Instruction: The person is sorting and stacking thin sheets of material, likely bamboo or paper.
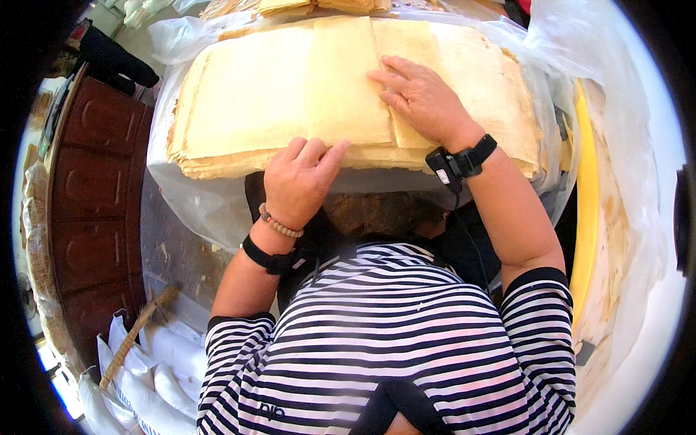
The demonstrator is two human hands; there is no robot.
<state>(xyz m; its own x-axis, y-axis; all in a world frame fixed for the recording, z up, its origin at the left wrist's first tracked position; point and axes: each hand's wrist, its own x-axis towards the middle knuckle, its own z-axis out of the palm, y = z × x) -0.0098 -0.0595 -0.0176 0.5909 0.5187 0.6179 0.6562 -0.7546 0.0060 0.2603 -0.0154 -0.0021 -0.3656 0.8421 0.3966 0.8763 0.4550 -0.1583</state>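
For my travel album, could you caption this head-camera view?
Pale-yellow sheets in a broad stack: left hand at their near edge, right hand over the top.

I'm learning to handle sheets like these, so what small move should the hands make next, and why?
I'd probably smooth the right hand lightly along the right edge of the thin, pale-yellow, straight-edged sheet: that hand lies over this edge, while the left hand is at the near edge and could likely steady it.

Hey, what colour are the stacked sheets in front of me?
The stacked sheets are pale yellow, showing best in the head view.
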